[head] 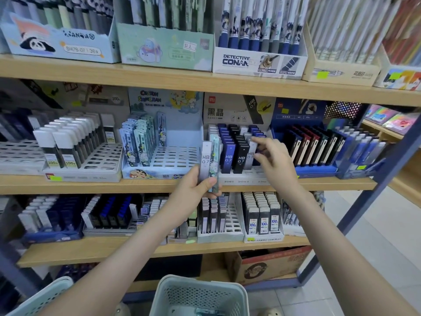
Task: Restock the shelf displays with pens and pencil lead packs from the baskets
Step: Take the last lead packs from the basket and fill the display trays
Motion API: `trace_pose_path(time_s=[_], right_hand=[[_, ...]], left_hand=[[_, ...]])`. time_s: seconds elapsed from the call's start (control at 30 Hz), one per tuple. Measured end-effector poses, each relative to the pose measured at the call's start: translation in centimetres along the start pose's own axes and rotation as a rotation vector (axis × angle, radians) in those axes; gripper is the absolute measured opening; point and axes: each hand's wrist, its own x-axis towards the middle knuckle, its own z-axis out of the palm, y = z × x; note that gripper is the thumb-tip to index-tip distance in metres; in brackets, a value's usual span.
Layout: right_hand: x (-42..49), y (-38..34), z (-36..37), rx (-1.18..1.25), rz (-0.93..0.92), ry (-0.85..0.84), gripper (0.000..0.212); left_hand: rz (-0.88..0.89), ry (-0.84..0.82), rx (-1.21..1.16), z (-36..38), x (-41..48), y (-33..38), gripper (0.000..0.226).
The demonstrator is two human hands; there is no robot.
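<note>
My left hand (200,185) grips a small bunch of pencil lead packs (210,158) upright in front of the middle shelf: a grey "HB 0.7" pack and a pale blue cartoon-printed pack. My right hand (272,160) reaches into the white HB 0.7 display tray (246,176), fingertips touching a grey pack (250,153) standing among blue and black ones. I cannot tell whether the fingers pinch it. The cartoon lead display (173,156) to the left has several open slots. Two pale green baskets, one (200,295) in the middle and one (43,297) to the left, sit at the bottom edge.
Wooden shelves (114,185) carry many lead-pack trays; pen boxes fill the top shelf (259,62). A blue tray of dark packs (319,151) stands right of my right hand. A cardboard box (268,265) sits on the lowest shelf. A blue metal upright (373,185) frames the right side.
</note>
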Motion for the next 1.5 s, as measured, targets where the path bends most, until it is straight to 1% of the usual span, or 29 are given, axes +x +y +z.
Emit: trace_pose_path(time_s=[0.07,0.1,0.17,0.23,0.27,0.33,0.4,0.43,0.5,0.53,0.6,0.67,0.73,0.83,1.03,1.27,1.3,1.37,1.43,1.5], right_hand=[[-0.3,-0.5,-0.5,-0.046,-0.012,0.06,0.038],[-0.6,-1.1,-0.8,-0.011,0.001,0.097,0.038],[-1.5,-3.0,-1.5,0.173,0.049,0.124,0.036],[-2.4,-5.2,-1.9,0.361,0.063,0.07,0.038],[-2.7,-5.9,-2.0,0.379,0.045,0.022,0.042],[-2.9,-6.8,-2.0,0.264,-0.032,-0.087,0.043],[-2.8,-6.9,-1.8,0.132,-0.067,-0.167,0.027],[-2.8,-6.9,-1.9,0.135,-0.047,-0.194,0.022],[-2.8,-6.9,-2.4,0.257,0.02,-0.211,0.024],[-2.7,-7.0,-2.9,0.366,0.069,-0.192,0.021],[-2.4,-6.6,-4.2,0.544,0.15,-0.074,0.015],[-2.0,-5.9,-5.2,0.584,0.181,0.056,0.017],[-1.7,-5.3,-5.5,0.543,0.174,0.104,0.021],[-1.4,-4.3,-4.9,0.463,0.172,0.096,0.026],[-0.9,-3.0,-2.7,0.177,0.112,-0.072,0.022],[0.6,-2.2,-2.4,0.076,0.046,-0.191,0.025],[0.6,-2.0,-2.2,0.024,0.009,-0.179,0.027],[0.5,-1.4,-1.6,-0.105,-0.078,-0.093,0.033],[0.4,-0.9,-1.1,-0.167,-0.093,-0.014,0.037],[0.3,-0.6,-0.5,-0.171,-0.085,-0.024,0.037]], left_hand=[[0.003,-0.02,-0.001,0.2,-0.2,0.1,0.011],[0.003,-0.032,-0.001,0.3,-0.2,0.1,0.011],[0.003,-0.072,0.008,0.7,-0.4,0.3,0.013],[0.006,-0.135,0.041,1.1,-0.6,0.5,0.019],[0.002,-0.169,0.064,1.4,-0.7,0.6,0.022],[-0.009,-0.227,0.118,1.9,-0.8,0.9,0.023],[-0.007,-0.268,0.197,2.4,-1.0,1.1,0.017],[-0.005,-0.279,0.239,2.5,-1.0,1.1,0.014],[-0.015,-0.279,0.307,2.5,-1.0,1.3,0.012],[-0.026,-0.272,0.337,2.3,-1.0,1.4,0.011],[-0.032,-0.256,0.405,1.8,-1.0,1.3,0.007],[-0.028,-0.223,0.473,1.2,-1.0,1.2,0.005],[-0.041,-0.174,0.478,0.8,-1.0,1.0,0.006],[-0.063,-0.136,0.438,0.3,-1.0,0.7,0.004],[-0.057,-0.069,0.402,-0.4,-0.7,0.4,0.012],[-0.056,-0.066,0.337,-0.7,-0.8,0.4,0.012],[-0.057,-0.069,0.328,-0.6,-0.9,0.4,0.011],[-0.054,-0.07,0.323,-0.5,-0.9,0.4,0.011],[-0.049,-0.071,0.319,-0.4,-0.9,0.4,0.011],[-0.044,-0.07,0.315,-0.4,-1.0,0.5,0.011]])
